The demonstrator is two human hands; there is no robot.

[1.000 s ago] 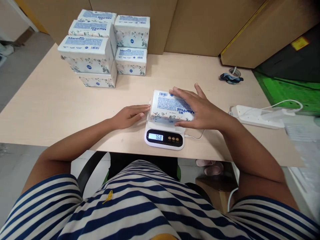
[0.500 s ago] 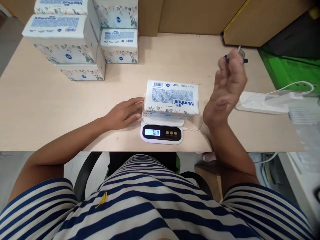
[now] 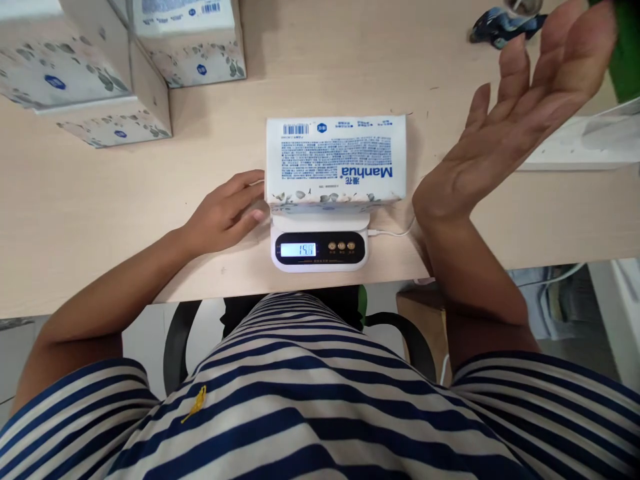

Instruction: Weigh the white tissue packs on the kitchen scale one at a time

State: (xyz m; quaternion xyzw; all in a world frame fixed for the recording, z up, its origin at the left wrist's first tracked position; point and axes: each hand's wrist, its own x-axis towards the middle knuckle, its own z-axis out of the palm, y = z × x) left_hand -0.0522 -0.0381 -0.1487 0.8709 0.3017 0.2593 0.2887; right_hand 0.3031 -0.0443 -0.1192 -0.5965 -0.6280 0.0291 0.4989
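A white tissue pack [image 3: 335, 157] printed with blue "Manhua" text lies upside down to me on a small white digital scale [image 3: 323, 268]. The scale's display is lit, its digits slightly blurred. My left hand [image 3: 227, 208] rests on the table at the left of the pack, fingers stretched out and fingertips at its side; whether they touch it I cannot tell. To the right of the pack, my right hand [image 3: 510, 120] is raised with the palm up and fingers spread, holding nothing. Beyond its fingertips lies a dark blue crumpled item [image 3: 493, 28].
More tissue packs [image 3: 85, 73] stand stacked at the back left, with another pack [image 3: 200, 50] beside them. A white cable [image 3: 393, 233] runs from the scale towards my right wrist. A white power strip [image 3: 585, 143] lies at the right.
My right hand has opened from curled fingers to spread ones, leaving the dark blue item in view. The display digits have changed. The camera view has shifted closer and lower.
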